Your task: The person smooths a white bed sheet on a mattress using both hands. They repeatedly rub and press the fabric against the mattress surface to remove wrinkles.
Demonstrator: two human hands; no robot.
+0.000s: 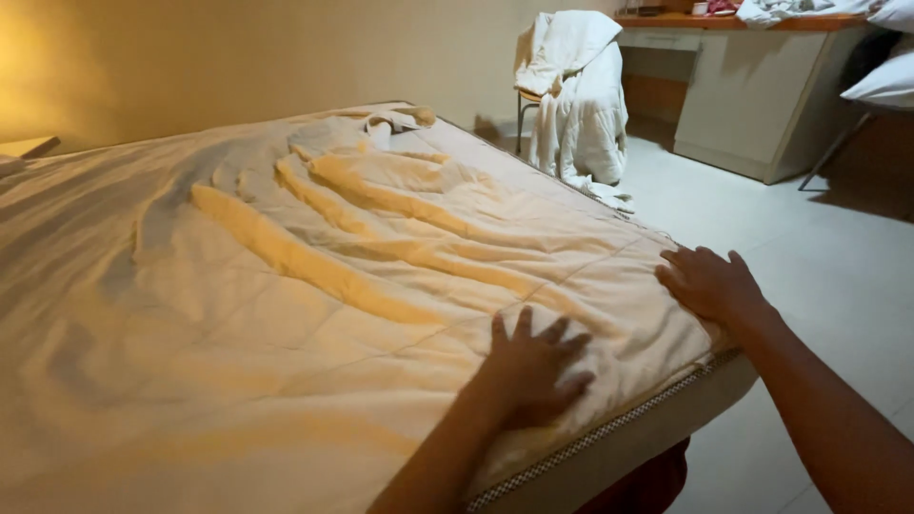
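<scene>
Both hands lie flat on a pale quilt (314, 286) spread over a bed (619, 447), near the bed's closest corner. The left hand (528, 366) presses palm down on the quilt just in from the bed's near edge, its fingers (524, 324) spread wide and holding nothing. The right hand (709, 283) rests palm down at the bed's right edge, close to that same corner, with its fingers (681, 262) loosely spread and pointing across the quilt; it too grips nothing. The two hands are near each other but apart.

The quilt covers most of the bed. Around the hands it lies fairly smooth, with stitched lines showing; farther up the bed it is bunched into long ridges that run toward the far corner, where a small crumpled heap sits. Below the hands, the bed's side shows a patterned trim band along the mattress edge.

Beyond the bed's far corner stands a chair (524, 105) draped with white bedding (576, 95) that hangs down to the tiled floor (819, 257). Behind the chair is a worktop (743, 21) with pale cupboard fronts and some white cloth on top. A white pillow (881, 81) shows at the right, well away from the bed.
</scene>
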